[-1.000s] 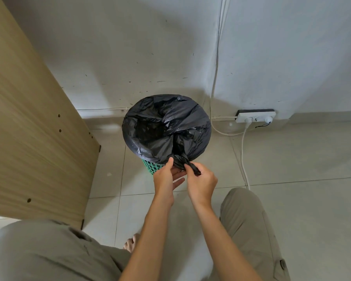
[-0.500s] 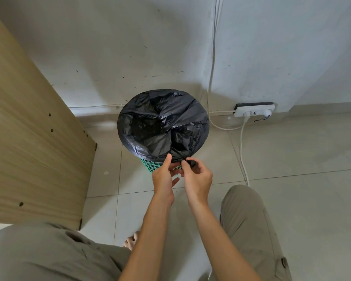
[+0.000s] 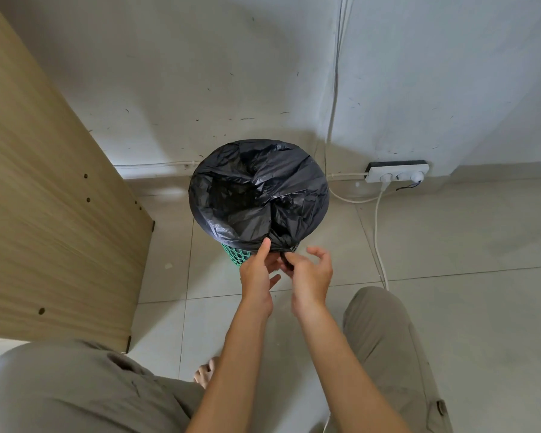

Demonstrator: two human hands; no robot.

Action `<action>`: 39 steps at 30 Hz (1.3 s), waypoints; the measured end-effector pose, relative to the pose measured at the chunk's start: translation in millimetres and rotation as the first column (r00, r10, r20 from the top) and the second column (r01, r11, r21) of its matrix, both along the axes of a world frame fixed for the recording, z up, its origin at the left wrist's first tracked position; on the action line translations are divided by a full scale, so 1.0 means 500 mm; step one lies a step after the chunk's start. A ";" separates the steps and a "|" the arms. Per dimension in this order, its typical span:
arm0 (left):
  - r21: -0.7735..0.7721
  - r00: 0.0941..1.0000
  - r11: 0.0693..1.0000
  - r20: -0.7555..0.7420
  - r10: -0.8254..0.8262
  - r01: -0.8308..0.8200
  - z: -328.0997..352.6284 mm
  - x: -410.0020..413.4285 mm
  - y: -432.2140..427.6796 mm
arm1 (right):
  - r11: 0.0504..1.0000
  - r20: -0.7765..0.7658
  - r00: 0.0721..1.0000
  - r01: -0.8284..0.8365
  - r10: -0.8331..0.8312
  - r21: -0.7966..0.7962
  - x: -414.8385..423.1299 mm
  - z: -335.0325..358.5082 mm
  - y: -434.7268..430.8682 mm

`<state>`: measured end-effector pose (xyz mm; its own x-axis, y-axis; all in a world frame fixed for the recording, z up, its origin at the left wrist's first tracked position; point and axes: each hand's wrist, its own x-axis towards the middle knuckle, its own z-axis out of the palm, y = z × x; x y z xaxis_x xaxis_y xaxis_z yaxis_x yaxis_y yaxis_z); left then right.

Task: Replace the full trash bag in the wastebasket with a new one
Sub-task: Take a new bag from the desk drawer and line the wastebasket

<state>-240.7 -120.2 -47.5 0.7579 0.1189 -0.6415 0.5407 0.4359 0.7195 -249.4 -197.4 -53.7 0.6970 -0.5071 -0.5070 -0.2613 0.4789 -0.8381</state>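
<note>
A black trash bag (image 3: 256, 192) lines a green mesh wastebasket (image 3: 236, 254) that stands on the tiled floor by the wall. The bag's rim is folded over the basket's top, and its slack is gathered into a twisted tail at the near edge. My left hand (image 3: 258, 276) pinches the bag at that near edge with thumb raised. My right hand (image 3: 310, 275) holds the twisted black tail between thumb and forefinger, its other fingers spread. Most of the basket is hidden under the bag.
A wooden furniture panel (image 3: 44, 198) stands close on the left. A white power strip (image 3: 397, 174) lies against the wall at right, its cable (image 3: 378, 232) running across the floor beside the basket. My knees and a bare foot (image 3: 205, 373) are below.
Both hands have stayed at the bag's near edge working the twisted tail. My right hand's outer fingers have spread open. The camera has tilted, so the basket sits slightly higher.
</note>
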 end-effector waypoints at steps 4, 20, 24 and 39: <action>0.012 0.999 0.999 0.031 0.038 -0.038 -0.005 0.003 -0.003 | 0.864 -0.092 0.995 0.070 -0.028 0.499 0.016 0.014 -0.006; 0.044 0.998 0.997 -0.001 0.061 -0.061 0.003 0.007 0.008 | 0.618 0.197 0.945 -0.007 0.262 -0.786 -0.033 -0.057 0.004; 0.042 0.999 0.998 0.004 0.048 -0.048 0.008 0.007 0.008 | 0.544 0.177 0.927 -0.033 0.329 -0.839 -0.038 -0.076 0.004; 0.059 0.998 0.997 0.044 0.051 -0.054 0.010 0.001 0.005 | 0.935 -0.159 0.987 0.073 -0.018 0.347 0.032 0.009 0.008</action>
